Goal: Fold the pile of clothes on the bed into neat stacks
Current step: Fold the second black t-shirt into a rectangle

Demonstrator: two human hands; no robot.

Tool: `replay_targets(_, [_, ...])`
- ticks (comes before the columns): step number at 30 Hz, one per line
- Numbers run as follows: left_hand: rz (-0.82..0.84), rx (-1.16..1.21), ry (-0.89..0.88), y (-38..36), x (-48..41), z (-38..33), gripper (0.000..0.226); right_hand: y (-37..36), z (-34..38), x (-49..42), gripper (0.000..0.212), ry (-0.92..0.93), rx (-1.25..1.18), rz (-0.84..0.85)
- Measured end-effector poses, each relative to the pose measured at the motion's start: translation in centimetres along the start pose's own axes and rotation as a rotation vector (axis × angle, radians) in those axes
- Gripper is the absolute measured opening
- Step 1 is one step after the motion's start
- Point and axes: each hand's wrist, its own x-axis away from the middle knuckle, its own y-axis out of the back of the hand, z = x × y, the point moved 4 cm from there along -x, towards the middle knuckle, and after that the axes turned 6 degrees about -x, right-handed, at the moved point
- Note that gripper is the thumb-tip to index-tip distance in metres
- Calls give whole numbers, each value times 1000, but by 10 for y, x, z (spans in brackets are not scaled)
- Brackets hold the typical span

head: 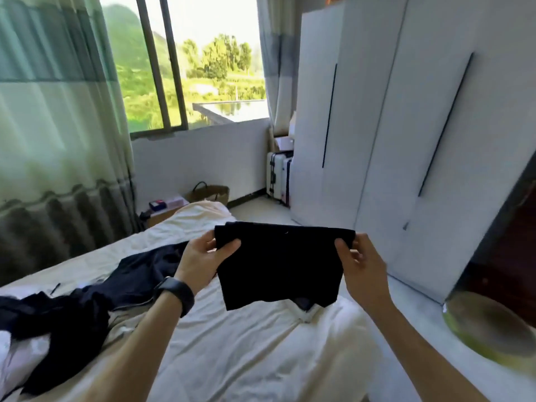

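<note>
I count two hands at mid-frame and one black garment (278,265) stretched between them, held up clear of the bed (246,358). It is soft, matte cloth doubled into a rough rectangle. Its top edge is taut and its lower edge hangs uneven, with a darker flap showing at its lower right.

The left hand (200,262) pinches the upper left corner, thumb in front and fingers (213,237) tucked behind. The right hand (362,265) pinches the upper right corner the same way. One black watch (177,294) with a smooth band wraps the left wrist.

At the left of the frame I see one loose heap of dark clothes (87,303), limp and unfolded, sprawled across the bed's creased white sheet. At the right stands one smooth white wardrobe (391,140) with two long dark slot handles.
</note>
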Motion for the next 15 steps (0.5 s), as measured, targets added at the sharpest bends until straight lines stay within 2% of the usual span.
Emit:
replay_targets(5, [10, -25, -156, -66, -42, -63, 20, 75, 27, -58, 5, 80, 87, -189])
replay_targets(7, [26, -24, -215, -95, -59, -78, 23, 98, 29, -77, 9, 107, 139, -266])
replay_targets(11, [66, 0, -310, -154, -93, -91, 32, 140, 24, -107, 11, 165, 247, -397])
replay_targets(15, [144, 23, -333, -214, -126, -90, 35, 179, 12, -133, 14, 199, 331, -482])
